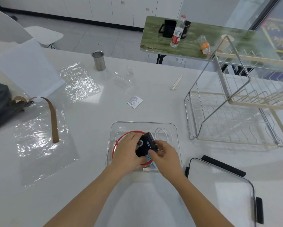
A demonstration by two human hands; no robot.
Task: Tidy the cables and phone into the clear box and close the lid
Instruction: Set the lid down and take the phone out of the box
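Both hands work inside the clear box on the white worktop, left hand and right hand with fingers curled round a black phone, tilted above the red cable and beside the white cable, the lid lying off to the right.

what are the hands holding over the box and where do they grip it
Both hands hold a black device above the clear box: the left hand wraps its left side, the right hand pinches its near right end.
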